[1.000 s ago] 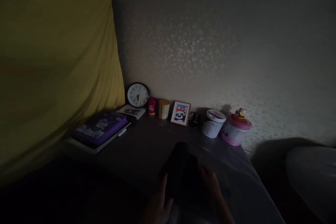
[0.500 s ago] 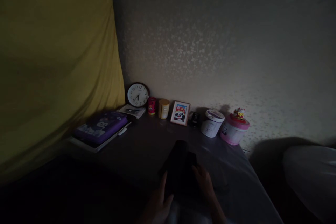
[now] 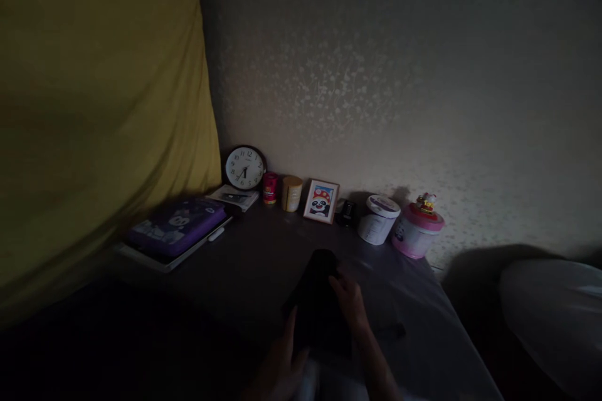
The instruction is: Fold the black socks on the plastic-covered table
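Observation:
A black, soft-looking item (image 3: 317, 307), perhaps folded cloth, lies on the table in front of me; the dark hides its details. My right hand (image 3: 348, 301) is closed at its upper right edge, fingers bent together on the black material. My left hand (image 3: 285, 354) rests against its lower left side. The left index finger stretches up along the edge, with the thumb apart from it. A small dark strip (image 3: 392, 331) lies to the right of my right forearm; I cannot tell whether it belongs to the item.
Along the wall stand a round clock (image 3: 245, 167), a red can (image 3: 269, 188), a yellow-lidded canister (image 3: 291, 194), a framed panda picture (image 3: 321, 200), a white tub (image 3: 379, 219) and a pink-lidded tub (image 3: 416, 232) bearing a figurine. A purple case (image 3: 179, 225) lies at left, near a yellow curtain (image 3: 103, 88).
My right hand has moved up and left over the black item. The separate flap on its right side now merges into the main shape. My left hand stays nearly in place.

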Demonstrator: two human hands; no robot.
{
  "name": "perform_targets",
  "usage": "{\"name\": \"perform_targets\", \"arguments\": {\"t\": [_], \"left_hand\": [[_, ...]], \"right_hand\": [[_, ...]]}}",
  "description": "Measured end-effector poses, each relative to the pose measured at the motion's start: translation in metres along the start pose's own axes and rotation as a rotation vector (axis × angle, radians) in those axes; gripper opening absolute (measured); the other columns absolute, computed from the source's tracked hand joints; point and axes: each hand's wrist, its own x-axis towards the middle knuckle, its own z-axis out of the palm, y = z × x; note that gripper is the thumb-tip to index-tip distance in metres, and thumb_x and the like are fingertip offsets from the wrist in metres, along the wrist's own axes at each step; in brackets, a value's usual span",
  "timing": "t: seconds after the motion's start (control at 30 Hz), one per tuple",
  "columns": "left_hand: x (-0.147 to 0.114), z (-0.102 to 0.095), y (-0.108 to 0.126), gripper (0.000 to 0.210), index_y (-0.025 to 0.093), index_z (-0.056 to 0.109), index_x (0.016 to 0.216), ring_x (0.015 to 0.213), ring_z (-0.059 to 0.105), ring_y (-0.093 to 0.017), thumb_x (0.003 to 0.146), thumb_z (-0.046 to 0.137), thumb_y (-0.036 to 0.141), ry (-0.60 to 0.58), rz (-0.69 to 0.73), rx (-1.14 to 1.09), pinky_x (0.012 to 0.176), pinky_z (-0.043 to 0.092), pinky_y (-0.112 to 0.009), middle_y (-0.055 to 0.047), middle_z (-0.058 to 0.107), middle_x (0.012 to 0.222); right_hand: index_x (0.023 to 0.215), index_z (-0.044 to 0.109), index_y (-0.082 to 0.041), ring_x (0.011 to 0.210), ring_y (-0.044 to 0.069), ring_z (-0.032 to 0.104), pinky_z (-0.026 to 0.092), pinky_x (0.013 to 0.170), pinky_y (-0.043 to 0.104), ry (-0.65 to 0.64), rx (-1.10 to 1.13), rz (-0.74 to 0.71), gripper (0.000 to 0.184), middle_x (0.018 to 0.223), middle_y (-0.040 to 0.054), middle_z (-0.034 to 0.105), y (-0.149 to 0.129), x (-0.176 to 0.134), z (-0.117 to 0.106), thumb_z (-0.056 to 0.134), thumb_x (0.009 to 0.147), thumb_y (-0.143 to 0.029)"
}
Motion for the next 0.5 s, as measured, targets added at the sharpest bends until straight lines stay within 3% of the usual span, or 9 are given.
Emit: {"name": "perform_targets", "arguments": {"t": [0.13, 0.27, 0.5], "left_hand": [[0.003, 0.0, -0.012, 0.077, -0.002, 0.001, 0.146, 0.122, 0.053, -0.023, 0.083, 0.041, 0.019, -0.032, 0.03, 0.025, 0.108, 0.033, -0.034, -0.021, 0.05, 0.136], [0.006, 0.0, -0.02, 0.081, 0.002, -0.002, 0.147, 0.123, 0.052, -0.021, 0.082, 0.044, 0.02, -0.092, 0.023, 0.012, 0.108, 0.032, -0.032, -0.018, 0.05, 0.136], [0.006, -0.001, -0.022, 0.08, -0.001, 0.002, 0.146, 0.133, 0.038, -0.021, 0.081, 0.044, 0.02, -0.049, 0.046, -0.03, 0.11, 0.03, -0.033, -0.019, 0.036, 0.146]], "right_hand": [[0.101, 0.068, -0.011, 0.073, 0.024, 0.067, 0.049, 0.063, 0.03, 0.004, -0.063, -0.008, 0.045, 0.077, 0.01, 0.072, -0.009, 0.001, 0.021, 0.057, 0.072, -0.043], [0.105, 0.066, -0.012, 0.07, 0.021, 0.067, 0.046, 0.061, 0.026, -0.048, -0.199, -0.007, 0.035, 0.07, 0.0059, 0.071, -0.017, 0.0, 0.034, 0.057, 0.076, -0.03], [0.117, 0.058, -0.011, 0.073, 0.02, 0.068, 0.044, 0.062, 0.025, -0.187, -0.389, -0.094, 0.035, 0.077, 0.0067, 0.071, -0.028, -0.01, 0.039, 0.047, 0.087, -0.026]]}}
